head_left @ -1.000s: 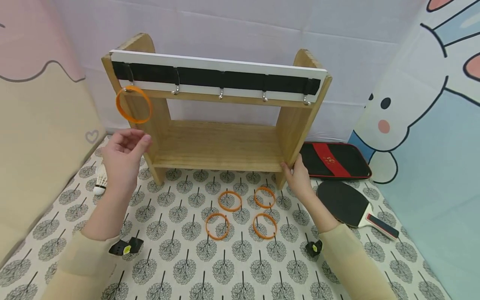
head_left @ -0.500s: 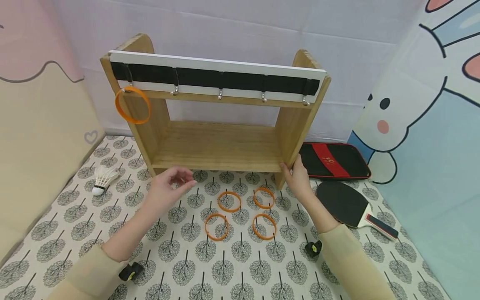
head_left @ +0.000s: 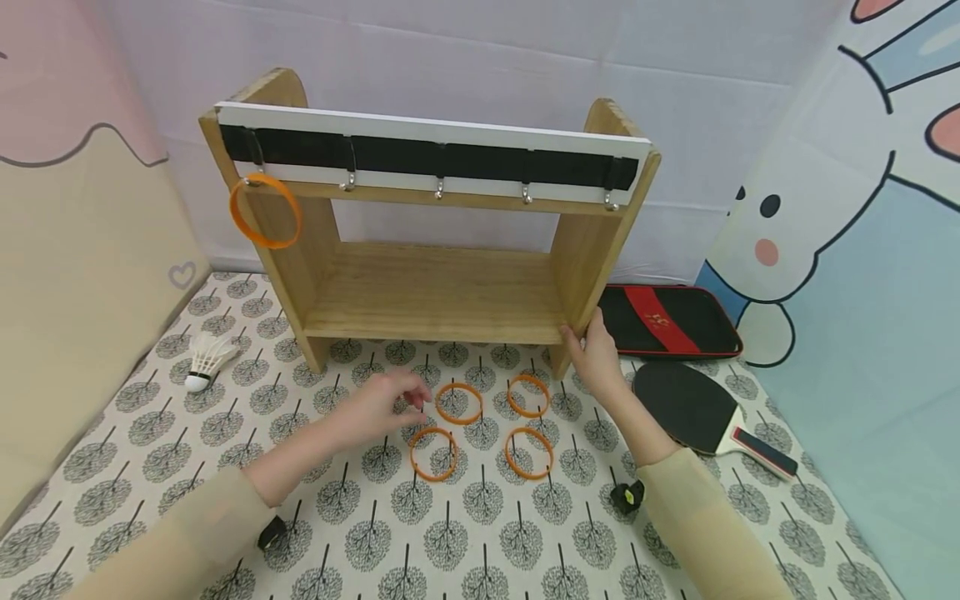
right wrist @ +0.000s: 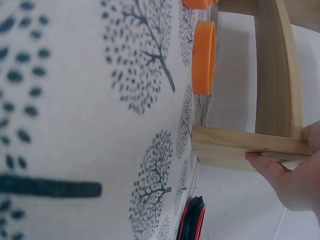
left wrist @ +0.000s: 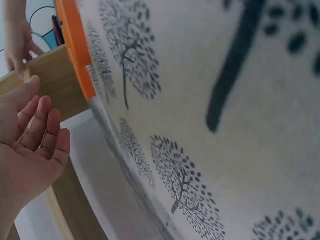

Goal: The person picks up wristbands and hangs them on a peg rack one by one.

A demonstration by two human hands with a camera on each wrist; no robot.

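Observation:
My left hand (head_left: 384, 408) hovers beside the two left orange rings on the tablecloth, the upper ring (head_left: 459, 403) and the lower ring (head_left: 433, 454). Its fingers are loosely bent and hold nothing, as the left wrist view shows. With my right hand (head_left: 597, 360) I grip the lower front edge of the wooden shelf's right side panel (right wrist: 225, 142). Two more orange rings lie to the right, a far one (head_left: 528, 396) and a near one (head_left: 529, 453). Another orange ring (head_left: 297, 218) hangs from the leftmost hook of the wooden shelf (head_left: 442, 292).
Several silver hooks (head_left: 439, 192) line a white and black strip (head_left: 480, 165) on the shelf's top front. A shuttlecock (head_left: 207, 360) lies at the left. On the right are a table tennis bat (head_left: 686, 408) and a black and red case (head_left: 705, 321).
My left hand has moved from below the hanging ring, rightward and down to the rings on the cloth. My right hand has kept its grip on the shelf.

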